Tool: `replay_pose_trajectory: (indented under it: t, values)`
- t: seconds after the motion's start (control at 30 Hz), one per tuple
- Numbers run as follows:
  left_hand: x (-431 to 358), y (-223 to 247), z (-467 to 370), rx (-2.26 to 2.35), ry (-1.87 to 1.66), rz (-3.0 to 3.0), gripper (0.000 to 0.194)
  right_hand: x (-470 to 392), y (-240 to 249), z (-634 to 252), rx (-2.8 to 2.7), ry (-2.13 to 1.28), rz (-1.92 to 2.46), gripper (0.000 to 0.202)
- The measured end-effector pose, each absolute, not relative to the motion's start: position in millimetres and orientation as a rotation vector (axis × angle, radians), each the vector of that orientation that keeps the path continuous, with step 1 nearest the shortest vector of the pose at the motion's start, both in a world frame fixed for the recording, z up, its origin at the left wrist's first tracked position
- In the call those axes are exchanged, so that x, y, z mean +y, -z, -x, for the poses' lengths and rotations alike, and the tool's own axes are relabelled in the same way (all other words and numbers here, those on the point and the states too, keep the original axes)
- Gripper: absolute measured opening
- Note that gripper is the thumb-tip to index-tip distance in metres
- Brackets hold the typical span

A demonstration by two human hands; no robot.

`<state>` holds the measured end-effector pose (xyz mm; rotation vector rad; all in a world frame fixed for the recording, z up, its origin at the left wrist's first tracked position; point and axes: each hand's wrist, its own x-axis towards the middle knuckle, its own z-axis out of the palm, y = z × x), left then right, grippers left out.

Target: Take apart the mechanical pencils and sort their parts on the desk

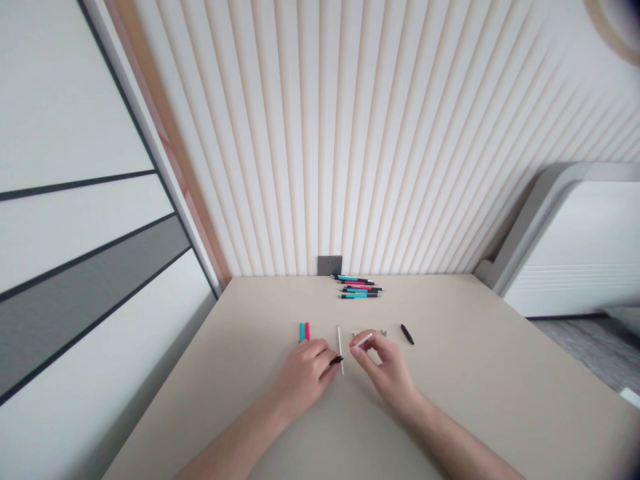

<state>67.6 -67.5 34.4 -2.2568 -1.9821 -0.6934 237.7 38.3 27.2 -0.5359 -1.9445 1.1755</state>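
My left hand (311,365) is closed, with a short black pen part (336,361) pinched at its fingertips. Between thumb and fingers of my right hand (383,363) sits a thin white pen refill (364,340), tilted up to the right. Another white refill (339,337) lies on the table between the hands, its lower part close to the black piece. Just beyond my left hand are a blue pen barrel (302,331) and a red pen barrel (307,331), their near ends hidden by the fingers. Small greyish parts (383,332) lie behind my right hand, partly covered.
A black pen part (407,334) lies to the right on the beige table (465,367). Several blue-black and red-black pens (359,291) are grouped at the back edge, below a dark wall socket (330,265). A ribbed wall stands behind; a white cabinet (75,267) borders the left.
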Motion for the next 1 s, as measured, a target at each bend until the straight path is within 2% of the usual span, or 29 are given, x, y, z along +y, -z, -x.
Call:
replay_pose_trajectory:
  t: [0.27,0.4,0.7,1.0]
  values:
    - [-66.2,-32.2,-58.3,-2.01,0.745,2.114,0.007,50.9,-27.7,-247.0,-1.778,-1.113,0.559,0.011]
    - [-65.0,-30.4,-56.1,-2.019,0.759,2.047,0.009,51.4,-24.0,-244.1,-1.938,-0.997,0.648,0.012]
    - [-66.7,-33.4,-57.7,-2.009,0.77,2.056,0.01,61.9,-14.5,-239.4,-2.511,-0.576,0.402,0.021]
    - [-66.9,-29.7,-56.6,-2.056,0.753,2.078,0.01,53.5,-17.8,-243.0,-2.613,-0.475,0.422,0.019]
